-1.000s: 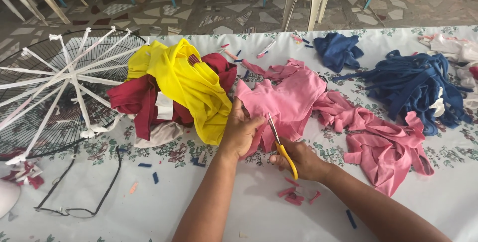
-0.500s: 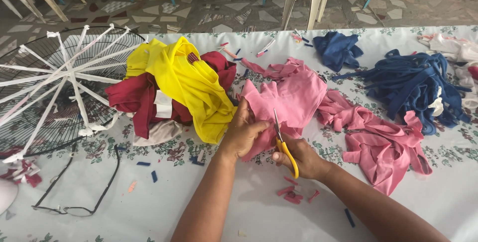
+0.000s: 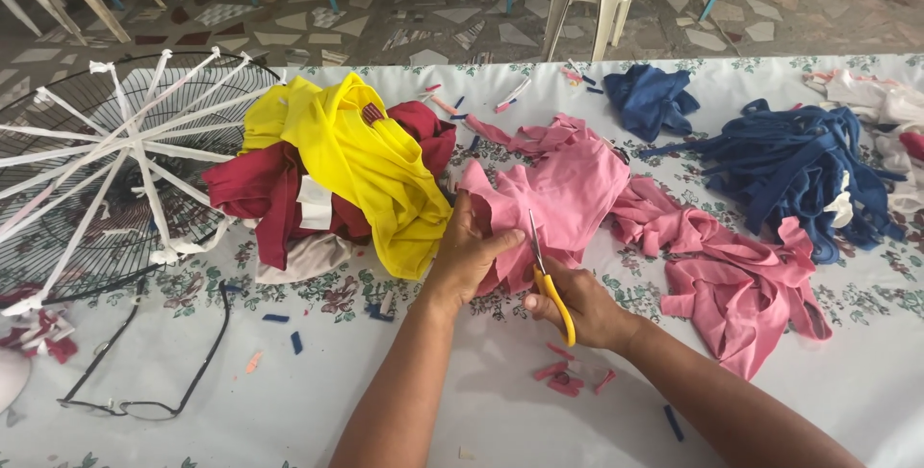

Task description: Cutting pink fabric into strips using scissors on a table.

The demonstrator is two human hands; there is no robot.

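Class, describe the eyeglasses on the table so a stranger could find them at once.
Start at the round black wire fan guard wrapped in white strips, at the table's left end. Just below it, on the floral tablecloth, lie the eyeglasses: thin dark frame, arms unfolded, the only non-fabric item among the scattered scraps.

Fan grille [image 3: 87,169] cut off by left edge; scissor blades [image 3: 535,242] partly hidden in pink cloth [image 3: 568,189]; white cloth [image 3: 881,102] cut at right edge.

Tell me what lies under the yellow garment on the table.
Under the yellow garment lies dark red cloth, showing at its left and upper right, with pale cloth below. Whatever else is in the heap beneath the yellow is covered. The floral tablecloth bears it all.
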